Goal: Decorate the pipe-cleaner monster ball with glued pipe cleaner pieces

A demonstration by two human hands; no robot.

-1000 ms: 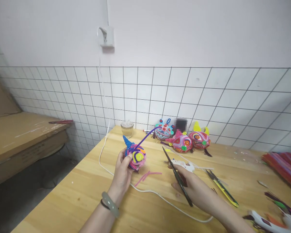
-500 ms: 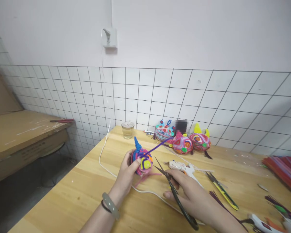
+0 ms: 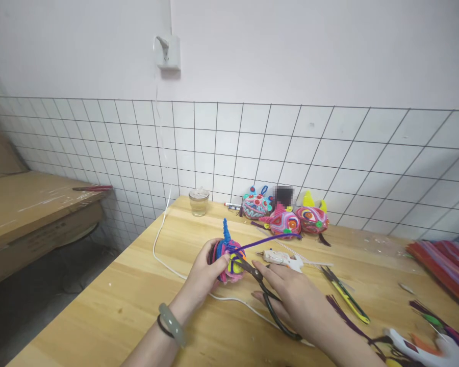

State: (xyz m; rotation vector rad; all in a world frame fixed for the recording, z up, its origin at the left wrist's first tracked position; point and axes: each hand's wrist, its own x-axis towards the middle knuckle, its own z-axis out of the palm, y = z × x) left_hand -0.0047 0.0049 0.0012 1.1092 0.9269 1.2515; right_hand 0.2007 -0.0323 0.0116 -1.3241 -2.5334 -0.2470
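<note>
Over the surface, the left hand is closed around the 9 o'clock side of a multicoloured ball, thumb pressed to its front. From the ball a blue horn rises at 12 o'clock and a purple strip runs between 2 and 3. At 4 o'clock the right hand is curled round the handles of dark scissors; whether their tips touch the ball I cannot tell. A glue gun lies at 3, a glass at 11
</note>
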